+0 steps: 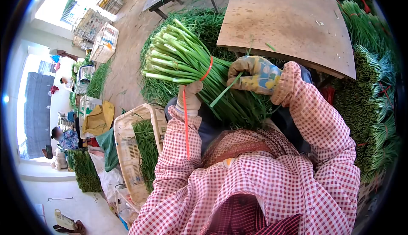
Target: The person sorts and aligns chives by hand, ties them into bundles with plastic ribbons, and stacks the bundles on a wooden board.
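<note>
A thick bundle of garlic chives (182, 61) lies across my lap, its pale cut ends pointing up and left. A red tie (207, 69) runs around it, and one loose end hangs down over my left sleeve. My left hand (190, 97), in a pale glove, is closed on the near side of the bundle at the tie; some of its fingers are hidden beneath. Above the leafy part, my right hand (255, 74), in a patterned blue and yellow glove, pinches a single loose chive leaf (225, 91) between thumb and fingers.
A wooden table (284, 22) stands ahead with scraps on it. Loose greens (204, 22) cover the floor behind the bundle. A plastic crate (127, 150) with greens sits at my left. Stacked tied bundles (361, 103) line the right. Another person (68, 137) sits far left.
</note>
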The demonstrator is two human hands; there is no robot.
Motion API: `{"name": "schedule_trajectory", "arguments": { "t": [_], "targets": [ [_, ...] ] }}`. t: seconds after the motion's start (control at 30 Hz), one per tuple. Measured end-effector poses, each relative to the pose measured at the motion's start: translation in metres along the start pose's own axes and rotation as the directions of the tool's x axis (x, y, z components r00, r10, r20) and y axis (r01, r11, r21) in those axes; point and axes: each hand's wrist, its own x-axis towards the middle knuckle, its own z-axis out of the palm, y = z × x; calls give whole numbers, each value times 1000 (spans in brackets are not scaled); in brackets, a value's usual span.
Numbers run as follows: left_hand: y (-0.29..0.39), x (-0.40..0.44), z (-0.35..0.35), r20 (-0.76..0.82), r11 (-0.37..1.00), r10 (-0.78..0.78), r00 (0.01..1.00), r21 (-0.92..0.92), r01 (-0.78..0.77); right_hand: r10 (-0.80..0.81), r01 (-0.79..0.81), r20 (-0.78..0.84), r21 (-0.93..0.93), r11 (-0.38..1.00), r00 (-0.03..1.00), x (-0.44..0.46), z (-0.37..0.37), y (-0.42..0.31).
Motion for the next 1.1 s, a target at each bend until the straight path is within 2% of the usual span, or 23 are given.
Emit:
{"name": "schedule_trajectory", "arguments": {
  "t": [0.03, 0.07, 0.17, 0.2, 0.27, 0.3, 0.37, 0.4, 0.47, 0.5, 0.53, 0.6, 0.67, 0.73, 0.77, 0.87, 0.93, 1.0, 1.07, 1.1],
  "targets": [
    [2, -1, 6, -16, 1000, -12, 1000, -8, 12, -154, 150, -37, -89, 985, 987, -1, -1, -1],
    [3, -2, 12, -34, 1000, -25, 999, -17, 24, -154, 151, -35, -87, 985, 987, -2, -1, -4],
    [13, -6, 48, -108, 995, -92, 990, -34, 89, -201, 162, -86, -335, 928, 976, -9, 7, -12],
    [10, -6, 47, -107, 995, -92, 990, -35, 89, -79, 56, -60, -322, 945, 995, -11, 9, -16],
    [2, -4, 41, -54, 994, -73, 996, -90, 68, -69, 37, -73, -375, 926, 995, -10, 17, -8],
    [0, -3, 37, -147, 985, -128, 981, -132, 109, -72, 39, -75, -375, 926, 995, -10, 22, -1],
    [13, -3, 60, -125, 983, -133, 983, -146, 114, -231, 133, -225, -380, 915, 947, -9, 27, 12],
    [19, -4, 68, -105, 979, -141, 984, -162, 123, -238, 142, -221, -380, 914, 946, -9, 24, 13],
    [13, -6, 51, -134, 981, -160, 978, -136, 142, -70, 61, -76, -114, 992, 995, -10, 16, 10],
    [7, -7, 41, -144, 986, -149, 978, -100, 136, 52, -52, -22, -44, 998, 998, -11, 11, 4],
    [6, -6, 39, -154, 989, -140, 978, -65, 131, 47, -48, -22, -47, 998, 999, -12, 7, -1],
    [2, -7, 36, -157, 993, -121, 980, -24, 118, 181, -182, 93, 5, 983, 979, -13, 0, -5],
    [1, -7, 37, -159, 986, -169, 973, -29, 167, 160, -159, 76, -21, 987, 984, -15, 1, -3],
    [0, -7, 44, -146, 992, -128, 981, -34, 124, -41, 22, -61, -295, 955, 997, -21, 6, -3],
    [2, -8, 50, -173, 985, -165, 971, -81, 153, -15, -11, -66, -382, 924, 998, -22, 11, -6],
    [4, -3, 60, -173, 974, -204, 963, -139, 182, -55, 2, -119, -405, 914, 991, -20, 18, 13],
    [3, -5, 52, -135, 972, -217, 967, -123, 201, -108, 51, -133, -376, 925, 985, -20, 16, 18],
    [2, -5, 45, -121, 968, -231, 965, -132, 215, 168, -159, 77, -108, 981, 983, -18, 2, 3],
    [-4, -4, 32, -108, 960, -268, 957, -111, 257, 149, -135, 115, -118, 984, 982, -20, -5, -2],
    [-8, -3, 27, -92, 961, -267, 959, -104, 258, 157, -151, 141, -57, 987, 977, -21, -7, -4]
  ]
}}
